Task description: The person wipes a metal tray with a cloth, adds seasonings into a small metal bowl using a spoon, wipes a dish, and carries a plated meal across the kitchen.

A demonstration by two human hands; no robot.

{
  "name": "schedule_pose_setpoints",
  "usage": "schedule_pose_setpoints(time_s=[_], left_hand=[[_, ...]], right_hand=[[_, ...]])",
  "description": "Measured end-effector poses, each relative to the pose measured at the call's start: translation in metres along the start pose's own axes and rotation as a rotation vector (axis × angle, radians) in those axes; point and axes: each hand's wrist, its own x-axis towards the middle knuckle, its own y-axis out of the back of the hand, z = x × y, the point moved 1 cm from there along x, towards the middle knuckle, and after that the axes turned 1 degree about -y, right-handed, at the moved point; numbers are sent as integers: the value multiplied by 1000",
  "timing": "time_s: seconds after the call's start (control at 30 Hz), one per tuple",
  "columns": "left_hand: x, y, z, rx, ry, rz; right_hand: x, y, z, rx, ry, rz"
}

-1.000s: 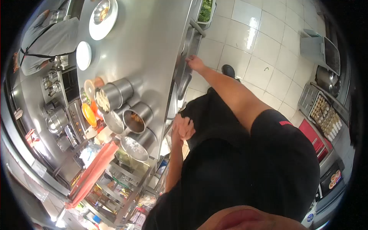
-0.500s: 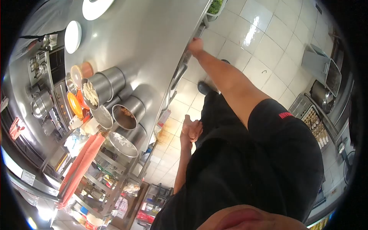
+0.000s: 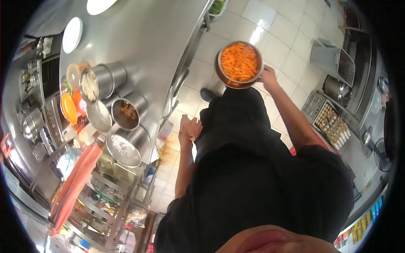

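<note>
My right hand [image 3: 268, 78] grips a round metal pot [image 3: 220, 72] at its right side, with the fingers partly hidden behind the rim. Orange carrot strips [image 3: 239, 62] fill the pot, which is held above the tiled floor in front of my legs. Lower and to the left, my left hand [image 3: 190, 128] hangs beside the steel counter [image 3: 156, 46]. Its fingers are loosely bent and apart, and I see nothing in them.
Metal pots stand on the counter: one with pale strips [image 3: 90, 86], one with brown food [image 3: 126, 111], and one with white residue [image 3: 123, 149]. White plates [image 3: 72, 35] lie farther along. Egg trays [image 3: 331, 122] and a grey bin [image 3: 331, 59] are on the right.
My right hand has left the counter's edge and swung right, and now holds the pot of carrot strips. The view has shifted, and my left hand still hangs low.
</note>
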Motion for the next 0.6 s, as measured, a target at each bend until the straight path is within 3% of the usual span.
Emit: schedule_pose_setpoints(time_s=[0.17,0.23,0.27,0.4,0.6], left_hand=[[2,-28,26,192,-217,-68],[-10,-57,35,380,-274,146],[-6,-54,38,429,-302,141],[7,-44,46,558,-408,138],[-10,-50,57,436,-480,62]], right_hand=[[-95,12,-67,-126,54,-8],[-124,-5,-92,-156,94,-31],[-132,-16,-102,-117,96,-62],[-159,-90,-140,26,145,-217],[-141,-221,-160,-38,134,-376]])
